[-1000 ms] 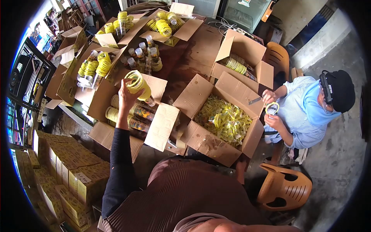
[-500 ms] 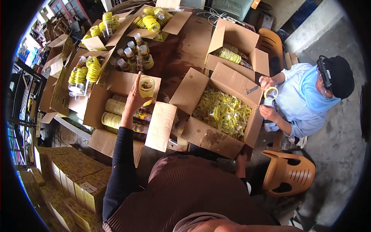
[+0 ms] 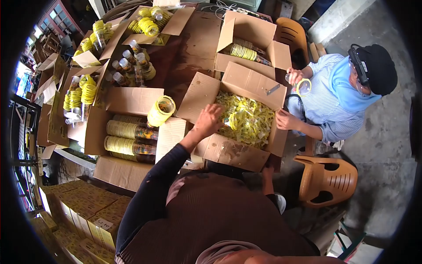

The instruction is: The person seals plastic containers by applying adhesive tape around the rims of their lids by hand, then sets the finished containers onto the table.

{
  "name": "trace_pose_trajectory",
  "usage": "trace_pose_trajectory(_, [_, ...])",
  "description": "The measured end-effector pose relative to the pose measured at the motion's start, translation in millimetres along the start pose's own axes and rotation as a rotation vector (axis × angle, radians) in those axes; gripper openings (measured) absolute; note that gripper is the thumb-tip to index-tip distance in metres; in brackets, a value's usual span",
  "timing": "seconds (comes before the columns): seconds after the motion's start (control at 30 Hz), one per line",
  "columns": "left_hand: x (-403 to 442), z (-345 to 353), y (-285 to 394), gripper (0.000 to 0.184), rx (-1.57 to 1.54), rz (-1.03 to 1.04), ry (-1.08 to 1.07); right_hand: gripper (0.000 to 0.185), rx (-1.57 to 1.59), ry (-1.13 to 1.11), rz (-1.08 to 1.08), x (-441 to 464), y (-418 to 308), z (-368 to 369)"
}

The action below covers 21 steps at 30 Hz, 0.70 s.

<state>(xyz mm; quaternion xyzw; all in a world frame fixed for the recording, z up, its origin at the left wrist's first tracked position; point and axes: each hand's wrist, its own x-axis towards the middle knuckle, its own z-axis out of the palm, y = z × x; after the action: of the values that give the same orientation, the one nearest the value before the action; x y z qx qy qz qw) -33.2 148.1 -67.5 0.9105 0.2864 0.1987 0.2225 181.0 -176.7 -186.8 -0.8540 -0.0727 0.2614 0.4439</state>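
My left hand (image 3: 206, 121) is over the inner left edge of an open carton (image 3: 237, 152), its fingers loosely spread and holding nothing visible. Inside that carton lies a heap of yellow and clear plastic strips (image 3: 244, 119), just right of my fingertips. A clear container with yellow rings around it (image 3: 161, 111) is to the left of my hand, by the flap of another carton (image 3: 134, 100). That carton holds stacks of yellow-ringed containers (image 3: 123, 129) lying on their sides. Low at the strip carton's near side is my right hand (image 3: 267, 175), its fingers mostly hidden.
A co-worker (image 3: 338, 97) at the right holds a clear piece with a yellow ring (image 3: 303, 87). Filled bottles (image 3: 134, 66) stand on the brown table (image 3: 198, 39). An orange chair (image 3: 332, 180) is at the right; printed boxes (image 3: 83, 202) are stacked at lower left.
My left hand has left the yellow-ringed container and moved right to the carton of strips. The container stays by the carton flap. The view has shifted somewhat.
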Motion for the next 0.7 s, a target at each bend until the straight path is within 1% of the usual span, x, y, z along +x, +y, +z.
trace_pose_trajectory(0.07, [6,35,-3,0.064,-0.042,0.040,-0.038,0.025,0.023,-0.015,0.001,-3,-11,1])
trace_pose_trajectory(0.13, [13,61,-4,0.071,-0.056,-0.024,-0.174,0.026,-0.025,-0.034,-0.038,-5,-18,-1])
trace_pose_trajectory(0.17, [17,75,-3,0.071,-0.065,-0.030,-0.175,0.026,-0.036,-0.034,-0.035,-8,-22,-1])
trace_pose_trajectory(0.23, [22,101,0,0.078,-0.054,-0.109,-0.281,0.030,-0.058,-0.084,0.080,-8,-34,-7])
trace_pose_trajectory(0.27, [22,110,-3,0.083,-0.054,-0.111,-0.282,0.030,-0.075,-0.102,0.076,-2,-27,-9])
trace_pose_trajectory(0.3, [21,113,-3,0.083,-0.056,-0.135,-0.275,0.031,-0.121,-0.123,0.019,6,-15,-11])
trace_pose_trajectory(0.33, [22,113,0,0.084,-0.067,-0.193,-0.304,0.031,-0.164,-0.142,-0.038,16,0,-12])
trace_pose_trajectory(0.37, [22,113,1,0.086,-0.078,-0.248,-0.334,0.031,-0.174,-0.157,-0.043,25,12,-14])
trace_pose_trajectory(0.43, [24,99,10,0.086,-0.097,-0.265,-0.336,0.032,-0.288,-0.167,-0.091,41,32,-19])
trace_pose_trajectory(0.47, [24,93,13,0.086,-0.113,-0.267,-0.343,0.032,-0.294,-0.176,-0.094,50,40,-22])
trace_pose_trajectory(0.5, [23,99,11,0.086,-0.114,-0.277,-0.339,0.032,-0.373,-0.202,-0.105,55,38,-24])
trace_pose_trajectory(0.53, [21,106,7,0.085,-0.080,-0.245,-0.279,0.032,-0.451,-0.228,-0.118,59,37,-25])
trace_pose_trajectory(0.57, [19,112,4,0.083,-0.044,-0.216,-0.217,0.032,-0.456,-0.238,-0.125,62,36,-28])
trace_pose_trajectory(0.63, [22,107,9,0.084,-0.079,-0.258,-0.184,0.037,-0.412,-0.250,-0.120,49,5,-30])
trace_pose_trajectory(0.67, [24,103,12,0.084,-0.115,-0.285,-0.158,0.037,-0.417,-0.261,-0.126,54,8,-30])
trace_pose_trajectory(0.7, [24,103,13,0.084,-0.112,-0.296,-0.153,0.035,-0.372,-0.247,-0.221,57,9,-31])
